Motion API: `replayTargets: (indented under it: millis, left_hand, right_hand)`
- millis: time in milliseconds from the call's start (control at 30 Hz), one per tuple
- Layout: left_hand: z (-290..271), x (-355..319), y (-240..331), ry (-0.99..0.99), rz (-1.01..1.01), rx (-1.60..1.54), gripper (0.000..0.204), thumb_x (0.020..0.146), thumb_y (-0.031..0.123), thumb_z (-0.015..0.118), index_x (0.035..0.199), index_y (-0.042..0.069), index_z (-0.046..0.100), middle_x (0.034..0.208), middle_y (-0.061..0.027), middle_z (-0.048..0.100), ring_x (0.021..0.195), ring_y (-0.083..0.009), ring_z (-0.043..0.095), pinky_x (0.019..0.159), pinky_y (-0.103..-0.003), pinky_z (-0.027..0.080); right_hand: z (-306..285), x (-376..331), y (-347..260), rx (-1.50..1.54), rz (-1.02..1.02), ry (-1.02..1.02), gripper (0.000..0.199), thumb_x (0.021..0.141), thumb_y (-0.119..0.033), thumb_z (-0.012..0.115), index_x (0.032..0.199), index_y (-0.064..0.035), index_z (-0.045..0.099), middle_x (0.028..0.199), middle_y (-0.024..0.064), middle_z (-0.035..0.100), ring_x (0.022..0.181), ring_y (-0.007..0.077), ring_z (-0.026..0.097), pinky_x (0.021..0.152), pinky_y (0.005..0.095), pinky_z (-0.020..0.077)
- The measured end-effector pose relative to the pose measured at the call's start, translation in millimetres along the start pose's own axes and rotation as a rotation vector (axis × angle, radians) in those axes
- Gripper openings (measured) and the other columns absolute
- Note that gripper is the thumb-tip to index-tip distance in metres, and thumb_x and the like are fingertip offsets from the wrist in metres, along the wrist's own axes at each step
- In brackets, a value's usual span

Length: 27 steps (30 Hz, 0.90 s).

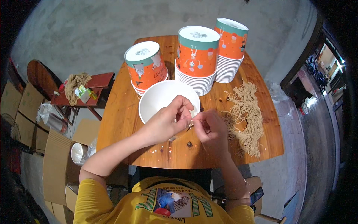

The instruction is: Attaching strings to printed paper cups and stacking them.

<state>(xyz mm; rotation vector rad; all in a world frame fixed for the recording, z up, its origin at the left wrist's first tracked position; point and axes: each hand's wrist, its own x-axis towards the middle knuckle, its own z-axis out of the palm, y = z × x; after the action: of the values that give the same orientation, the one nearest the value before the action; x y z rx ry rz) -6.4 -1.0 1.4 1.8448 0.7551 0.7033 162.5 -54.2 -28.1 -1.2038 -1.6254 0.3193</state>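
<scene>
My left hand (169, 120) and my right hand (212, 130) meet over the middle of the table, both with fingers pinched. Whatever sits between the fingertips is too small to make out. Just behind my left hand, a white paper tub (154, 98) shows its round, bare inside. Several small dark and pale bits lie under the fingertips. To the right of my right hand spreads a bundle of tan strings (244, 119), loose and tangled on the wood.
Upside-down stacks of orange and green paper tubs stand at the back left (143, 61), back middle (197, 56) and back right (229, 44) of the wooden table (149, 159). Left of it are a red bench (102, 80) carrying more tan strings and cardboard boxes (57, 168).
</scene>
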Motion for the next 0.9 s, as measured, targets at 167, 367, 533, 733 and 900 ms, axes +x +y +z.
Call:
replayTargets:
  millis: [167,367,533,733,900]
  left_hand:
    - [0.4,0.0,3.0,-0.028,0.157,0.143,0.03,0.086,0.002,0.056,0.113,0.003,0.042,0.08,-0.0029,0.053,0.074,-0.0133,0.055,0.07,-0.028,0.047]
    - [-0.2,-0.5,9.9,-0.056,-0.036,0.151,0.025,0.086,0.003,0.055,0.109,0.002,0.047,0.078,-0.0087,0.054,0.074,-0.0185,0.057,0.069,-0.032,0.047]
    - [-0.5,0.2,2.2,0.052,0.123,0.391,0.01,0.086,0.007,0.054,0.09,-0.001,0.057,0.084,-0.0155,0.057,0.075,-0.0278,0.059,0.068,-0.035,0.047]
    - [-3.2,-0.4,0.4,0.073,-0.004,0.303,0.011,0.09,0.012,0.053,0.095,0.002,0.056,0.082,-0.0033,0.056,0.074,-0.0095,0.053,0.066,-0.028,0.047]
    - [-3.8,0.2,8.5,-0.003,-0.147,0.1,0.01,0.089,0.011,0.054,0.094,0.002,0.053,0.077,-0.004,0.054,0.072,-0.0111,0.052,0.066,-0.028,0.046]
  right_hand:
    - [3.2,-2.3,7.2,0.232,0.203,-0.001,0.005,0.087,-0.006,0.061,0.089,-0.004,0.057,0.074,0.0037,0.059,0.063,0.0096,0.054,0.057,0.0253,0.0438]
    - [4.3,-3.0,12.6,0.286,0.204,0.004,0.007,0.089,-0.009,0.059,0.09,-0.003,0.057,0.071,0.0034,0.058,0.063,0.0108,0.053,0.06,0.0263,0.0442]
    - [3.3,-5.7,14.8,0.303,0.284,-0.065,0.007,0.09,-0.01,0.058,0.089,-0.0023,0.057,0.071,0.004,0.058,0.064,0.0117,0.055,0.061,0.0274,0.0452]
    - [0.3,-6.7,9.9,0.318,0.368,-0.103,0.008,0.089,-0.01,0.058,0.088,-0.0018,0.058,0.069,0.003,0.057,0.064,0.0111,0.054,0.06,0.0274,0.0448]
    - [-1.1,-10.2,11.6,0.288,0.376,-0.134,0.009,0.088,-0.011,0.059,0.087,-0.0019,0.058,0.068,0.0017,0.056,0.062,0.0097,0.051,0.058,0.0263,0.043]
